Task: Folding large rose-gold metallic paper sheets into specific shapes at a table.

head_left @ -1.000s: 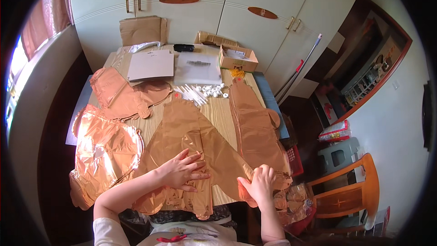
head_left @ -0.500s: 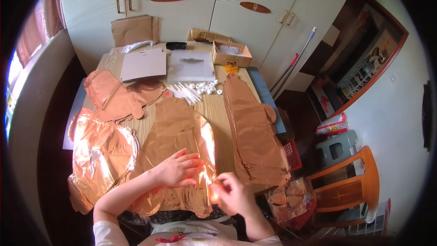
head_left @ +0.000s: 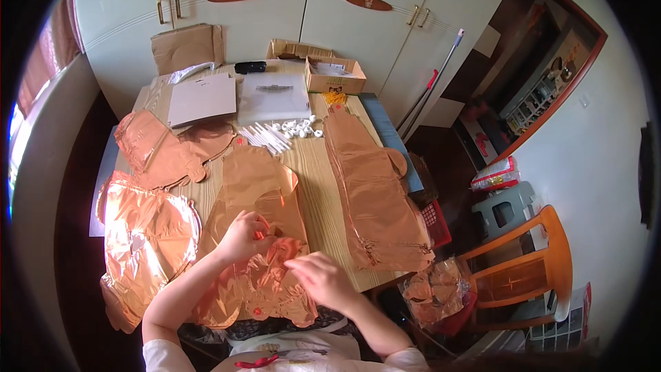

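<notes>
A flat, copper-coloured foil balloon (head_left: pixel 265 179) lies on the table in front of me. Its near part is crumpled up between my two hands. My left hand (head_left: pixel 242 238) is closed at the left of the crumple, thumb and fingers pinched together on the foil. At the right side my right hand (head_left: pixel 323 279) has its fingers drawn together against the raised foil. The exact grip at the fingertips is partly hidden by the creases. A small red spot shows on the balloon near its lower edge.
More copper foil balloons lie left (head_left: pixel 148 234) and in a stack at right (head_left: pixel 375 193). Farther back are white sticks (head_left: pixel 265 138), white cups (head_left: pixel 297 127), a grey-white folder (head_left: pixel 203 100), a clear bag (head_left: pixel 275 96) and a cardboard box (head_left: pixel 335 76). A wooden chair (head_left: pixel 527 269) stands right.
My left hand has gone from spread fingers to a pinch and moved left. My right hand has shifted left and up. The foil between them is now bunched up. The view has shifted slightly.
</notes>
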Available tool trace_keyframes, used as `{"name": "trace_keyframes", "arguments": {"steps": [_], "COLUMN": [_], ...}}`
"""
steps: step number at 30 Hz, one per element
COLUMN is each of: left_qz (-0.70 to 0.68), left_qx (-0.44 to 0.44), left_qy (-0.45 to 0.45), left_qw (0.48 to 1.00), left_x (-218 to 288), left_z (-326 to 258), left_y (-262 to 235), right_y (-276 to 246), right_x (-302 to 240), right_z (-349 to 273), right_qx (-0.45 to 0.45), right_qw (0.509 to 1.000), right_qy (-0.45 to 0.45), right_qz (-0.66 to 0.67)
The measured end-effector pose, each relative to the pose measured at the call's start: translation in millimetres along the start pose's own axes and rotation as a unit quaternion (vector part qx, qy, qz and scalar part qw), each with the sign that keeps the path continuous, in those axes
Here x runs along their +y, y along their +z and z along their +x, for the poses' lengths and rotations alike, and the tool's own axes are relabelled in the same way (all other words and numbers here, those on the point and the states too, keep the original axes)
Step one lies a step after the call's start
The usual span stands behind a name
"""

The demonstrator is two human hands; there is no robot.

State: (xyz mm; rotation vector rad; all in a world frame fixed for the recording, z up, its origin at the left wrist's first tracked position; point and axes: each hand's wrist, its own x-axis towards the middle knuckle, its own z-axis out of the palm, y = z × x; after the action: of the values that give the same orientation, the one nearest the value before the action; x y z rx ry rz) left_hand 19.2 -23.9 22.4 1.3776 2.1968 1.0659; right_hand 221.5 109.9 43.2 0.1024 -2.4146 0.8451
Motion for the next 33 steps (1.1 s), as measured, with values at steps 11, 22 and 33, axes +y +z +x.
{"name": "trace_keyframes", "arguments": {"steps": [11, 22, 33], "left_qz": [0.045, 0.044, 0.156], "left_qx": [0.001, 0.000, 0.042], "left_qy": [0.015, 0.025, 0.043], "left_qw": [0.999, 0.999, 0.986], "left_x": [-15.0, -15.1, -3.5], "left_z": [-8.3, -11.2, -9.3], "left_y": [0.0, 0.4, -5.4], "right_y": [-10.3, -15.3, -16.4], "right_x": [56.9, 53.3, 53.3], "right_z": [-36.6, -42.3, -43.6], "right_qx": [-0.137, -0.141, -0.147], "right_qw": [0.986, 0.980, 0.980], "right_qy": [-0.013, -0.048, -0.045], "right_qz": [-0.099, -0.132, -0.125]}}
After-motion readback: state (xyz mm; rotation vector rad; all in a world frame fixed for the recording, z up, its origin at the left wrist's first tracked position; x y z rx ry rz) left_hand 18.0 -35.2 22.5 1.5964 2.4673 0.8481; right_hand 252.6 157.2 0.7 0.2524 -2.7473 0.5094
